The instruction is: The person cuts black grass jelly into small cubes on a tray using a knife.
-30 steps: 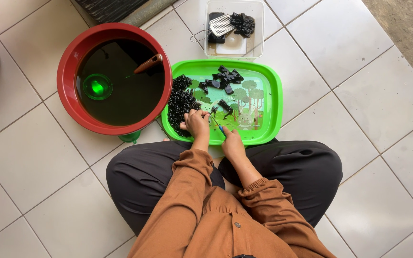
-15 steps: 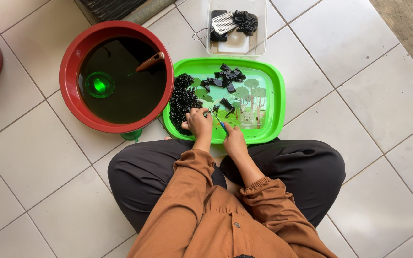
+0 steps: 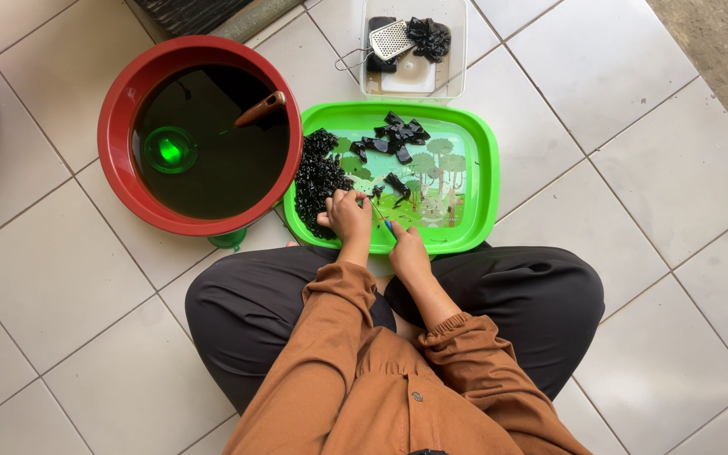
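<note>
Cutting step, judged under way: left hand (image 3: 348, 216) is pinching a black jelly piece (image 3: 374, 195) on the green tray (image 3: 484, 181); right hand (image 3: 404, 247) is gripping a small blue-handled tool (image 3: 388, 226) just beside it. Diced heap (image 3: 318, 179) is lying left of the grip; next cut is calling for steady hold.

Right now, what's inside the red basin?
The red basin holds dark liquid, a green cup glowing beneath the surface, and a brown handle leaning on the far rim. Whatever the handle ends in is hidden by the liquid.

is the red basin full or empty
Nearly full: the red basin holds dark liquid close to its rim, with a green cup and a brown handle showing at the surface.
</note>
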